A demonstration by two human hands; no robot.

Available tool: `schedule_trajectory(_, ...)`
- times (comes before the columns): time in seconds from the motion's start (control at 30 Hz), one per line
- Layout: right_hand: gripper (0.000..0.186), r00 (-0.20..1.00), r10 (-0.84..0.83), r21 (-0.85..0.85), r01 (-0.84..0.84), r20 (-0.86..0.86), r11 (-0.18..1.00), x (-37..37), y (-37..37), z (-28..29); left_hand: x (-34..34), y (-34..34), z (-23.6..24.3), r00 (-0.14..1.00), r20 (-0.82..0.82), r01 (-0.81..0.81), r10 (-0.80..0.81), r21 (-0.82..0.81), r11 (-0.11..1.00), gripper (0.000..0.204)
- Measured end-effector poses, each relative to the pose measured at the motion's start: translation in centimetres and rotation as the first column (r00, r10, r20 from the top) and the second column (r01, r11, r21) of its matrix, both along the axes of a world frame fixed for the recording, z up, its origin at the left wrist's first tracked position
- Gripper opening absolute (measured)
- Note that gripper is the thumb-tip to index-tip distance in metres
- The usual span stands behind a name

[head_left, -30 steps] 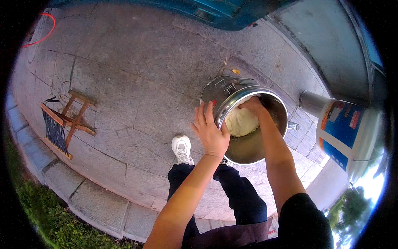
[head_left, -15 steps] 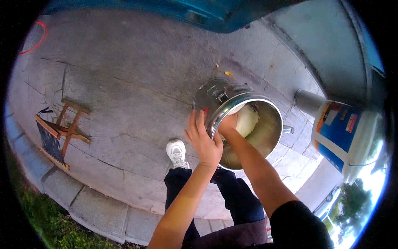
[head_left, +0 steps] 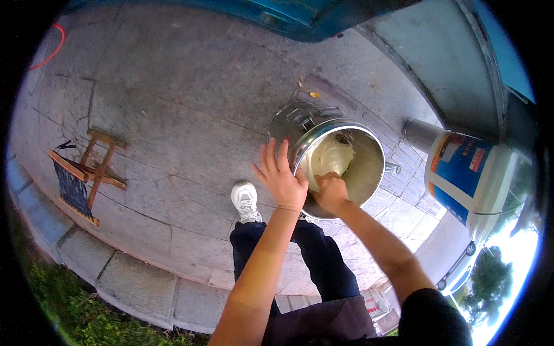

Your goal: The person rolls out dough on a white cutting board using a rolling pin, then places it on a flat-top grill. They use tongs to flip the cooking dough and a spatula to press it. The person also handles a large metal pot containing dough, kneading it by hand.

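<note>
A steel pot (head_left: 374, 151) with side handles and a clasp stands on the paving in front of me, its mouth tilted toward view. Inside lies a soft, pale mass of dough (head_left: 330, 157), smooth and stretched against the wall. My right hand (head_left: 332, 191) is in the pot with its fingers curled, closed on the near edge of the dough; its fingertips are hidden. My left hand (head_left: 284, 177) rests against the pot's left rim, fingers stretched and spread along the outside, thumb at the rim.
A folding wooden stool (head_left: 92, 170) stands to the left. At right is a white and blue bucket (head_left: 464, 170) beside a metal cylinder (head_left: 423, 135). A blue-green metal body (head_left: 288, 17) edges the far side. My white shoe (head_left: 245, 199) is left of the pot.
My right hand has drawn back from deep in the pot toward its near side, and more of the dough shows. The left hand stays at the rim, its fingers slightly more spread.
</note>
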State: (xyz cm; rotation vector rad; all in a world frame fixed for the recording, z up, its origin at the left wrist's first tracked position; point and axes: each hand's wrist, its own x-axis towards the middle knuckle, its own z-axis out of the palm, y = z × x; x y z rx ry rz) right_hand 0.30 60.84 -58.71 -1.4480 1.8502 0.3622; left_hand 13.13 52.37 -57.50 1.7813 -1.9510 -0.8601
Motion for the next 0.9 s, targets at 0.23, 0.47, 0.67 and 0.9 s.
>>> schedule_trajectory(0.23, 0.067, 0.910, -0.038, -0.092, 0.001, -0.412, 0.996, 1.2, -0.2, -11.0, -0.5, 0.0, 0.1, 0.998, -0.043, 0.042, -0.041, 0.025, 0.999, 0.060)
schedule_trajectory(0.47, 0.054, 0.882, -0.470, -0.100, 0.464, -0.043, 0.880, 0.5, -5.0, -12.9, -0.1, -0.4, 0.1, 0.998, -0.037, 0.052, -0.053, -0.014, 0.999, 0.051)
schedule_trajectory(0.67, 0.030, 0.994, -0.085, 0.203, 0.098, -0.070, 0.974, 1.3, -3.8, -4.3, 0.3, 0.0, -0.4, 0.999, 0.018, 0.041, -0.040, -0.036, 0.999, 0.051)
schedule_trajectory(0.9, 0.074, 0.999, -0.039, -0.039, 0.038, -0.030, 0.999, -2.3, 0.9, 2.8, -0.2, -0.1, 0.2, 0.997, 0.050, 0.053, -0.053, -0.012, 0.999, 0.051)
